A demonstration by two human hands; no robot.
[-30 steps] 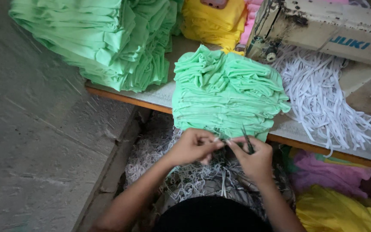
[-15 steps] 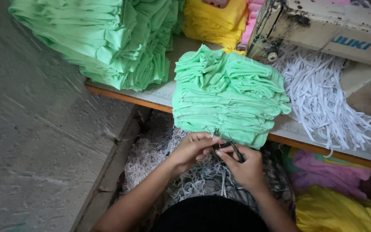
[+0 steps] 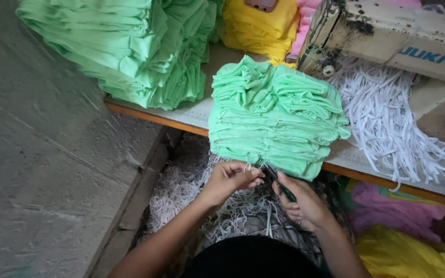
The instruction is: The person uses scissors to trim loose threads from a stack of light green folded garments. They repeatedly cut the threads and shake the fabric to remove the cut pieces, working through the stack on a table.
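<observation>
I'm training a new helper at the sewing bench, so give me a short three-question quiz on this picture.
1. True or false: the left hand pinches the lower edge of the small green fabric stack.
2. What does the right hand hold? A) a dark thread snipper B) a yellow cloth C) a white strip
3. What lies on the table to the right of that stack, below the sewing machine?

Key: 1 true. 2 A, though the tool is mostly hidden. 3 a heap of white elastic strips.
</observation>
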